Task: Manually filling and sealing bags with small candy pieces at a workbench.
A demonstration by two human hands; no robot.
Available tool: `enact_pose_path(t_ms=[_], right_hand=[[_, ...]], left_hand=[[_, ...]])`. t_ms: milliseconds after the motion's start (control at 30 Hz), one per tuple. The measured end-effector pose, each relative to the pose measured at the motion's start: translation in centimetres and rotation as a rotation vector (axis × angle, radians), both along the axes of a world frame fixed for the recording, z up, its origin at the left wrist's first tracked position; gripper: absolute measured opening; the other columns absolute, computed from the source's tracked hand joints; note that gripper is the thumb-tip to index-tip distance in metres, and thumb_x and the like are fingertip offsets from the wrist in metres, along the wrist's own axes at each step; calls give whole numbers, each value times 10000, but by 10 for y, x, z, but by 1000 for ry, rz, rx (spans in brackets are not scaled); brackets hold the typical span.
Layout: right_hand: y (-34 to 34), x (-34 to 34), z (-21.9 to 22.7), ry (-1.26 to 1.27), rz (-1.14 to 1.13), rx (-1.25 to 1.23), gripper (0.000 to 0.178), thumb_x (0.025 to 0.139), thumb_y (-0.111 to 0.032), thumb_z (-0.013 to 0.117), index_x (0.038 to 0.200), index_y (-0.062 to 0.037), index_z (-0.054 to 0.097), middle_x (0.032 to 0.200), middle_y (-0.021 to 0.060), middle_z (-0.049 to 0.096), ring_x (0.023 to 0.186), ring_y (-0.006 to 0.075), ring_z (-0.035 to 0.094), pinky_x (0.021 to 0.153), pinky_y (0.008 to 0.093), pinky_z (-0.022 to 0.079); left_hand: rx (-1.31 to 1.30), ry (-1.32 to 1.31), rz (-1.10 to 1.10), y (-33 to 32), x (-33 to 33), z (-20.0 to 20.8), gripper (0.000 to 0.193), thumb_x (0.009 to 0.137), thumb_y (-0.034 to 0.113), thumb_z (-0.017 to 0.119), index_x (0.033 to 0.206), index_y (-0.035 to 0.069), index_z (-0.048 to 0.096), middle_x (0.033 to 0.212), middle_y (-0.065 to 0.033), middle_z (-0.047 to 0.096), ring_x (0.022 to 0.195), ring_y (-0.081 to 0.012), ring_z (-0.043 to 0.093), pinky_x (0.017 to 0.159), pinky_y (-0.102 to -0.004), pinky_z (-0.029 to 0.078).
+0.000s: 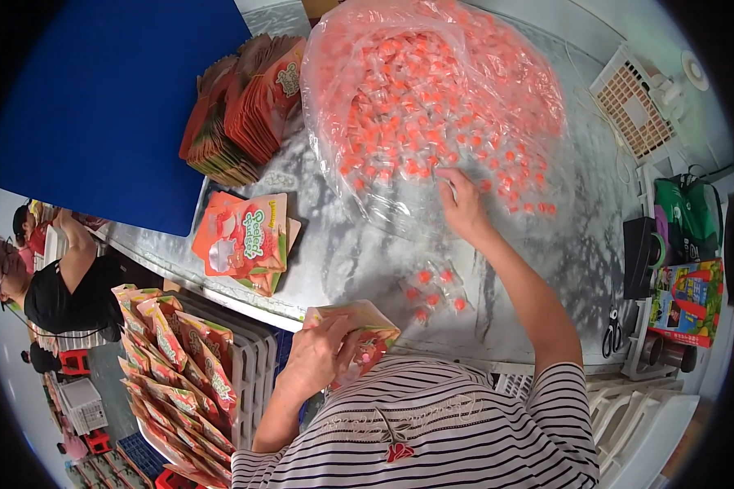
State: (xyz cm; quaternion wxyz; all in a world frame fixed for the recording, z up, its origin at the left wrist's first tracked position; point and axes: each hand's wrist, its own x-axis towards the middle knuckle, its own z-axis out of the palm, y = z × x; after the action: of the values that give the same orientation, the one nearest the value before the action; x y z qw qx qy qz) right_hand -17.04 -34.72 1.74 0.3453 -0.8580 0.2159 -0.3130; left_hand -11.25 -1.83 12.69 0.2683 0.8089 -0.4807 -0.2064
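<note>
My left hand (pixel 316 356) grips a red and green printed pouch (pixel 371 341) close to my body at the table's front edge. The pouch's top faces away from me. My right hand (pixel 463 205) reaches out over the table to the near edge of a heap of small red candies (pixel 416 98) in clear wrappers. Its thumb and forefinger are apart, and I see nothing between them. The heap lies in a big clear plastic bag (pixel 330 138) that spreads open toward me. Several more wrapped candies (pixel 435 287) lie loose on the table between my hands.
Flat pouches (pixel 249 236) lie at the left, with bundled pouch stacks (pixel 249 106) behind them. Filled pouches crowd a crate (pixel 245 367) at lower left. A blue panel (pixel 106 106) stands far left. Scissors (pixel 612 332) and a beige basket (pixel 634 106) are at right. Other people sit at far left.
</note>
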Motion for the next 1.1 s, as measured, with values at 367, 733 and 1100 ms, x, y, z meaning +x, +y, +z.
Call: enact_pose_path(t_ms=[367,733,1100], right_hand=[[6,22,4,84,-5,-117,346,855,-68,576,1194,-20,529,1195,183,542,1107,364,533,960,409,433],[78,-110,21,316,161,46,601,796,-251,726,1311,-51,490,1359,176,452,1293,351,398,1059,442,347],[123,-103,-15,299,454,-340,340,772,-301,693,1041,-96,663,1364,169,435,1293,363,363,1082,551,250]], left_hand=[[-33,-12,24,1,2,-3,175,815,80,679,988,56,663,1005,-127,683,674,-300,675,590,-359,547],[-51,27,47,-3,11,-1,154,799,21,679,949,9,649,945,-121,688,581,-245,646,537,-301,513],[-31,61,39,3,8,4,179,816,82,671,987,38,642,984,-130,676,706,-329,666,617,-383,538]])
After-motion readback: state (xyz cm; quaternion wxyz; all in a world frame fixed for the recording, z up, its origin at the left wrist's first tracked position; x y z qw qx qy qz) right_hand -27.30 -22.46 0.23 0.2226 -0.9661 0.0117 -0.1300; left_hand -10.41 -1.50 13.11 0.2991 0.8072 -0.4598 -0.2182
